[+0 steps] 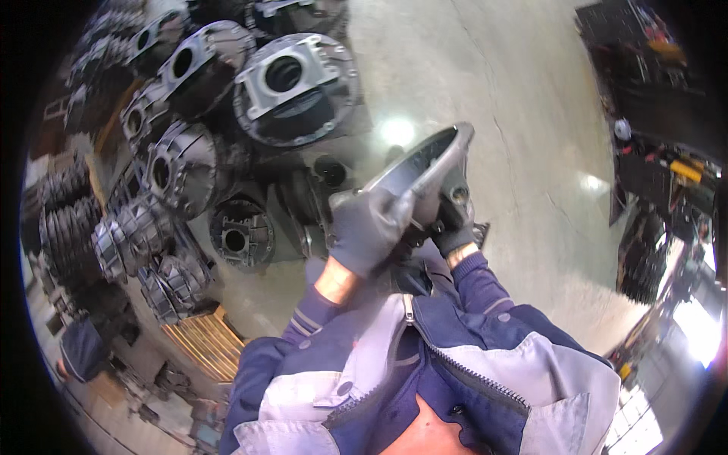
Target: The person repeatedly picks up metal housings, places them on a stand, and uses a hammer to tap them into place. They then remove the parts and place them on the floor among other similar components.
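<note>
Fingers of the left hand [369, 230] and right hand [455, 227] clasp a tilted metal housing [449, 171] at twelve o'clock — two-handed, probably for its weight — with castings [189, 163] crowding ten.

Industrial workshop or plant, metal parts by the dozen

Smooth concrete floor [546, 152] ahead of me, cracked in places. To my left, grey flanged housings [296, 68] with round openings, many alike, massed together. Slatted wooden pallet [201, 345] near them. Dark equipment [660, 98] lines the far right. My own dress fits: navy-and-grey work jacket [311, 387], dark gloves [364, 241] over my fingers [388, 211].
</note>
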A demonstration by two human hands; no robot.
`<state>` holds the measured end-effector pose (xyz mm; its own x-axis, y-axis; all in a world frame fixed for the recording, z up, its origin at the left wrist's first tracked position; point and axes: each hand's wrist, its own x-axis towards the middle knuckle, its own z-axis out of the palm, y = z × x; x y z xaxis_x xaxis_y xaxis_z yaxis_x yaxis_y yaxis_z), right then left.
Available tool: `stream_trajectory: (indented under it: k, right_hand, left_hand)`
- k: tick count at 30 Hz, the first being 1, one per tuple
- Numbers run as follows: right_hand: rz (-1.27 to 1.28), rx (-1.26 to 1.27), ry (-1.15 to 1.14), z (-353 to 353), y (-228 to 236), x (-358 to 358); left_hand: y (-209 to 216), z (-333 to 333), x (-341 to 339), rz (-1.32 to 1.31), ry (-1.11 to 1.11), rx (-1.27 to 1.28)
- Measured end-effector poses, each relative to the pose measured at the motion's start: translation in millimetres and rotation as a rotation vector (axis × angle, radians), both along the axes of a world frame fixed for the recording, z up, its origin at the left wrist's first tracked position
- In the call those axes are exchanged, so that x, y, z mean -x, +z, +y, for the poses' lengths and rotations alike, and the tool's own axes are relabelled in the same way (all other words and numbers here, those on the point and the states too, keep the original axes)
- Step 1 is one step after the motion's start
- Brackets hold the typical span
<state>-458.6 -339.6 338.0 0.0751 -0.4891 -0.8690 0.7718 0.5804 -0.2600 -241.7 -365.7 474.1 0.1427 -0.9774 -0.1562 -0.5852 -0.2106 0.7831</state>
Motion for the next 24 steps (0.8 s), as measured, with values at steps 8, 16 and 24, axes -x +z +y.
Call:
stream_trajectory:
  k: [8, 16, 24]
  right_hand:
    - [0.257, 0.205, -0.005, -121, 91, 92]
    - [0.478, 0.516, -0.059, -251, 112, 166]
    - [0.14, 0.504, -0.252, -355, 59, 248]
  left_hand:
    - [32, -121, 94, 0.175, -0.047, -0.081]
    - [82, -249, 177, 0.063, -0.243, -0.039]
    - [84, -387, 244, 0.134, -0.388, 0.263]
